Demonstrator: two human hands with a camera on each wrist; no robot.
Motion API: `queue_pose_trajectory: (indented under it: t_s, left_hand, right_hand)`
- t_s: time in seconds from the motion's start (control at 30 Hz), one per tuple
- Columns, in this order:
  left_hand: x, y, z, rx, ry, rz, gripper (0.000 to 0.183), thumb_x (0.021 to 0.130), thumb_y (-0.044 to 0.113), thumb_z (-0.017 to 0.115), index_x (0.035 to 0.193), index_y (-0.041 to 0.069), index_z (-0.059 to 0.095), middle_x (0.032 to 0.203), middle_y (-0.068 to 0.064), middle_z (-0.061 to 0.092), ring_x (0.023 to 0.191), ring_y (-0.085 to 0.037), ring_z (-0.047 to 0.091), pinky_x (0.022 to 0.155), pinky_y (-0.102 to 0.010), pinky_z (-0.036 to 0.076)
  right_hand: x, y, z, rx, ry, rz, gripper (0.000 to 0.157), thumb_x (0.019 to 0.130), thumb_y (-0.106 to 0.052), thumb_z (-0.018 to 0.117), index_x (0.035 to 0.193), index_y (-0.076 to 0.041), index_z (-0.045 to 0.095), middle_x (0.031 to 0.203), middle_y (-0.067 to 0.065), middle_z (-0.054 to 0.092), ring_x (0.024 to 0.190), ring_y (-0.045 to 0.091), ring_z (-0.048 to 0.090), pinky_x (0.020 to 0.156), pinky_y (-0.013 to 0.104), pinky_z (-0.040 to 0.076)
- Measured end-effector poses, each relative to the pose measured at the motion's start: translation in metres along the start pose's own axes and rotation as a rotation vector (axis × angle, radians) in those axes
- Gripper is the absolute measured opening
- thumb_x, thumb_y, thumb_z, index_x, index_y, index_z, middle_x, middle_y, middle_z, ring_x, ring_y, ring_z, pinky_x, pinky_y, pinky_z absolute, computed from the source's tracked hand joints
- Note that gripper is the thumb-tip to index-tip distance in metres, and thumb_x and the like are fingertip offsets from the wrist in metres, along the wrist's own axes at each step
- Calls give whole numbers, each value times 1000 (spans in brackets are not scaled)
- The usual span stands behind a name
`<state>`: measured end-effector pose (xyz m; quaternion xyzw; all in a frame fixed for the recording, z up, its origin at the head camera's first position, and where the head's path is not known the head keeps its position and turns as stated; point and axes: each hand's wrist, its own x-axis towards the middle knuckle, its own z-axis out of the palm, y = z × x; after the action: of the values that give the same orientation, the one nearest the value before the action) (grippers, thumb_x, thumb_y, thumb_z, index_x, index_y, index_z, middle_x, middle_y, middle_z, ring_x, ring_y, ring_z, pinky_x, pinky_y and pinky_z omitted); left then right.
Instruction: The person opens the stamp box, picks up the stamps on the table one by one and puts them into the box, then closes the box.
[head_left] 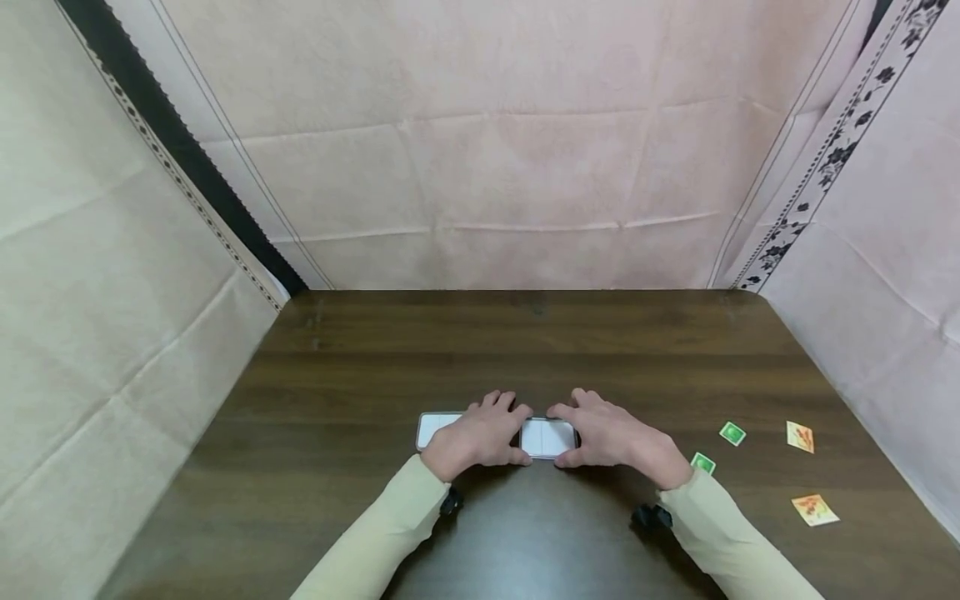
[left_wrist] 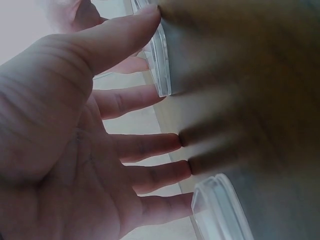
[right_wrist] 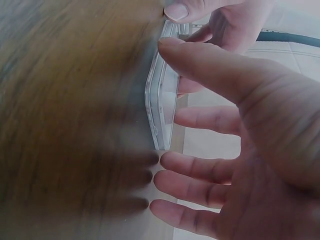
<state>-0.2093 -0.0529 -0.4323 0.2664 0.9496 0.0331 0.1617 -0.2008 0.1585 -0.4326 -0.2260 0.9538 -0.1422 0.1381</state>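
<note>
A flat, clear-edged plastic case (head_left: 547, 437) with a white face lies on the table between my two hands. My left hand (head_left: 483, 437) holds its left end, thumb at the near edge and index finger at the far edge. Its right end is held the same way by my right hand (head_left: 609, 432). In the right wrist view the case (right_wrist: 159, 100) shows a layered, transparent rim, and the other right fingers are spread past its end. A second clear case (head_left: 435, 427) lies to the left, partly hidden behind the left hand; the left little finger is right at its corner (left_wrist: 217, 210).
To the right lie two small green cards (head_left: 732, 433), one (head_left: 702, 463) close to the right forearm. Farther right are two orange-patterned cards (head_left: 800, 437). The brown wooden table (head_left: 525, 350) is bordered by hanging pale cloth (head_left: 487, 183) at the back and sides.
</note>
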Motion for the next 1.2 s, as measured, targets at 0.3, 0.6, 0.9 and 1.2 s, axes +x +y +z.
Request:
queue_pose_trajectory:
  t_s: [0.3,0.6,0.9,1.2]
  left_hand:
    - [-1,-1,0,-6,15,2,68,87,53,68,143,22,46,156,-13,36,145,-35,32,111,-53,37]
    - [-2,-2,-2,-14,24,5,68,87,52,69,143,22,46,156,-13,36,145,-35,32,111,-53,37]
    - [-2,-2,-3,-10,24,4,68,87,53,68,143,22,47,156,-13,36,145,-35,32,111,-53,37]
    - [-3,0,-4,6,24,13,67,87,53,67,142,21,47,156,-13,36,144,-36,33,110,-53,38]
  right_hand:
    - [4,-2,0,-56,8,-20,62,77,-44,82,130,-22,59,105,3,47,88,18,45,69,33,42]
    - [6,-5,-2,-64,2,-7,64,77,-44,82,131,-20,58,105,3,48,87,19,45,68,33,41]
    - [7,-5,-2,-59,8,-12,62,77,-43,82,129,-19,59,104,2,49,85,18,46,68,32,42]
    - [8,-3,0,-37,17,-38,59,77,-42,82,125,-18,60,104,2,50,84,16,47,68,31,43]
